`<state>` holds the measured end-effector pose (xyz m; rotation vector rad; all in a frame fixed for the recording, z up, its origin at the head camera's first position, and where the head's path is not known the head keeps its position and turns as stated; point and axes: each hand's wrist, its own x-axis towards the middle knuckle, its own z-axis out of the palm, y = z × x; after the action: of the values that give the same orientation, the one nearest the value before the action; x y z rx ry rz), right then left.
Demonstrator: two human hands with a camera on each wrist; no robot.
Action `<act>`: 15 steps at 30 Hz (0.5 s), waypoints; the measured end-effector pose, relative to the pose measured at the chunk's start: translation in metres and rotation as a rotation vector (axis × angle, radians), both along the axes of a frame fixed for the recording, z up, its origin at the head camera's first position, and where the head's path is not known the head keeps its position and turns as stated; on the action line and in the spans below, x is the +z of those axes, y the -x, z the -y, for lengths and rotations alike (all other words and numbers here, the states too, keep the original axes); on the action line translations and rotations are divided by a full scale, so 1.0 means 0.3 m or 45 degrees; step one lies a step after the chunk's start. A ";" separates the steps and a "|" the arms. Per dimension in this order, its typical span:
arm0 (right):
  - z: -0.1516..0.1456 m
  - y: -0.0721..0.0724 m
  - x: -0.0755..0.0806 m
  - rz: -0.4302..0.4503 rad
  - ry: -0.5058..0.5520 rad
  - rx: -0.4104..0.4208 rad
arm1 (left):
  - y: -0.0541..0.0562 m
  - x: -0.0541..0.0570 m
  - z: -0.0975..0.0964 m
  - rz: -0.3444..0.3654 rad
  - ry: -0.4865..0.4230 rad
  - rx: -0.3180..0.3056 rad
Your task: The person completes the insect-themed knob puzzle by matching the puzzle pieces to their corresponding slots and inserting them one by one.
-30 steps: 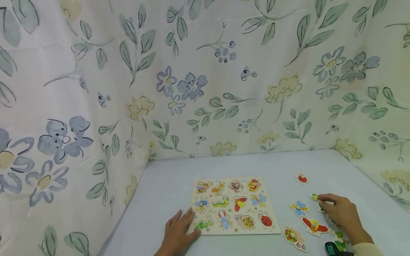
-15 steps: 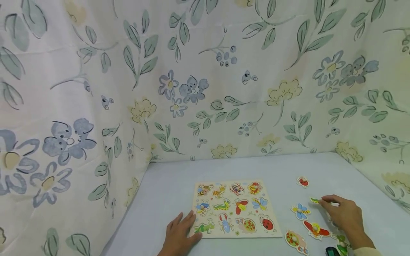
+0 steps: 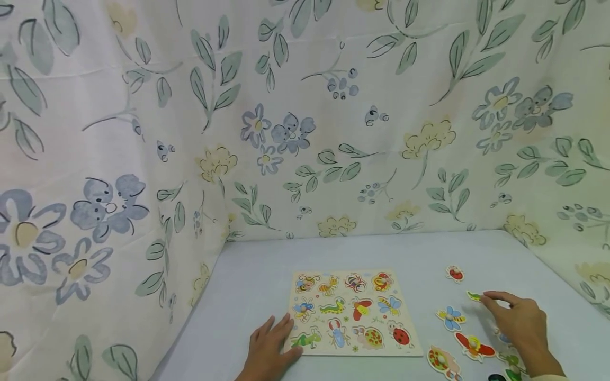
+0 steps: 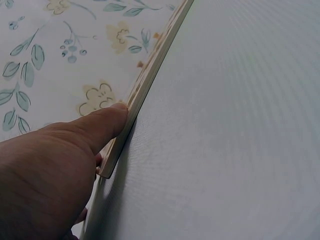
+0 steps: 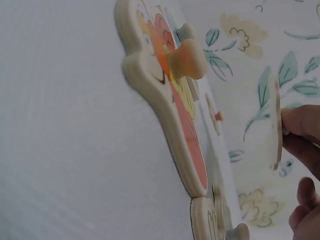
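Observation:
A wooden peg-puzzle board (image 3: 345, 349) printed with insects lies on the table. My left hand (image 3: 271, 346) rests at its lower left corner, fingers extended on the board; in the left wrist view the thumb (image 4: 107, 122) lies along the board's edge. To the right of the board, my right hand (image 3: 521, 323) pinches a green puzzle piece (image 3: 474, 296) between thumb and fingertips. In the right wrist view this puzzle piece (image 5: 276, 125) is seen edge-on, raised off the table. The fingers partly cover it.
Loose knobbed pieces lie right of the board: a ladybug (image 3: 455, 273), a blue-winged bee (image 3: 450, 318), a red-winged insect (image 3: 474, 346), a snail (image 3: 443, 361) and a green insect (image 3: 512, 365) partly behind the right wrist. Floral cloth (image 3: 333, 132) encloses the table's back and sides.
The green piece has been lifted off the table in my right hand and now shows tilted. My left hand stays at the board's corner. The head view has shifted slightly.

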<state>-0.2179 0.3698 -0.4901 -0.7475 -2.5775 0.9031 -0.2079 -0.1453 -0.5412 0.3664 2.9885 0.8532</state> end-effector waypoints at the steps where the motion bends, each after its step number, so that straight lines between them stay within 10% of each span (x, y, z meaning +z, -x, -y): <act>1: 0.000 0.001 0.001 -0.009 -0.001 0.001 | 0.000 -0.001 0.000 0.000 -0.001 0.000; 15: 0.036 -0.007 0.018 -0.136 -0.087 0.047 | -0.004 0.002 -0.001 -0.003 -0.018 0.008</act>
<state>-0.2158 0.3589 -0.4848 -0.6173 -2.5219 0.8378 -0.2066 -0.1450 -0.5405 0.3591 2.9888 0.8754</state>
